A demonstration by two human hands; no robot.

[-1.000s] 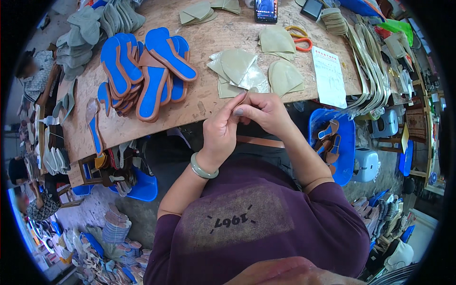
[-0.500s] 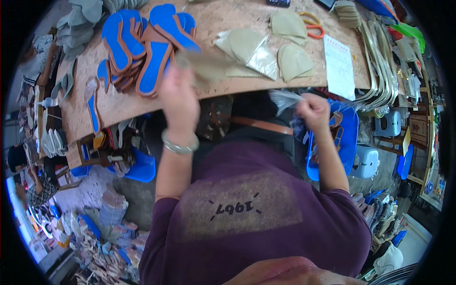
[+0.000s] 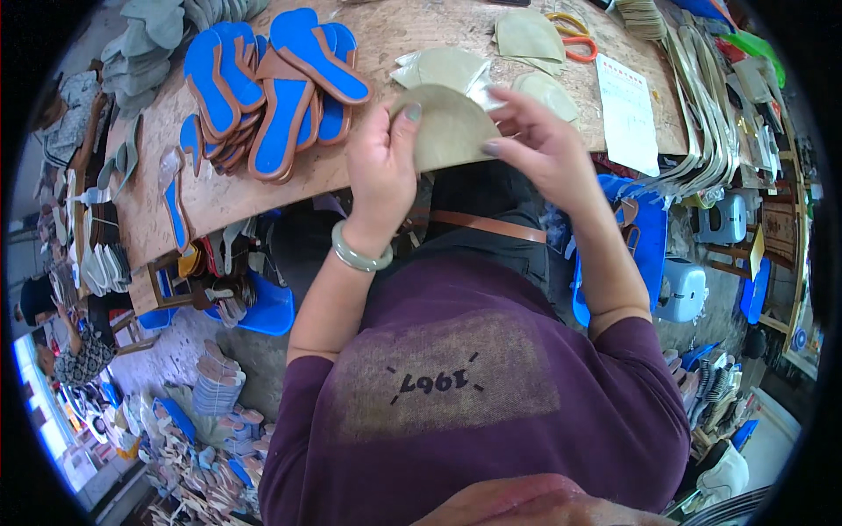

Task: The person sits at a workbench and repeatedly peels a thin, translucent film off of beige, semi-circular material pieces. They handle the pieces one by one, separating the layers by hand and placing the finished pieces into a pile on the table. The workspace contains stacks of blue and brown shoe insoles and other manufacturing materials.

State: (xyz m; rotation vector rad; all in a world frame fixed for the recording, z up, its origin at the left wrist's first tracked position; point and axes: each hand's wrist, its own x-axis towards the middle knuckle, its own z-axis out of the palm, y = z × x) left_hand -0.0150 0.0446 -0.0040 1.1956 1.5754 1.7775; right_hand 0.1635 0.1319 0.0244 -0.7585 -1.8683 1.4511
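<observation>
A beige half-round piece of sheet material [image 3: 452,131] is raised above the table's near edge, its curved side away from me. My left hand [image 3: 383,162] is closed on its left end, thumb on top and fingers underneath. At its right end is my right hand [image 3: 544,145], fingers apart and thumb tip by the lower corner; whether it touches there is hard to tell. Beyond lie more half-round pieces on clear plastic [image 3: 438,66], and further beige pieces [image 3: 529,37] sit to the right. Blue insoles with brown edging [image 3: 281,123] are piled left of my left hand.
Orange-handled scissors [image 3: 574,44] and a white paper sheet [image 3: 624,114] lie on the wooden table [image 3: 228,206]. Bundled long strips [image 3: 702,131] stand at the right. Below the table are blue bins [image 3: 645,254]. Another person [image 3: 83,351] sits at far left.
Both hands have come together around the half-round piece. My left hand moved right with it. My right hand rose from below the table edge and no longer holds the clear plastic.
</observation>
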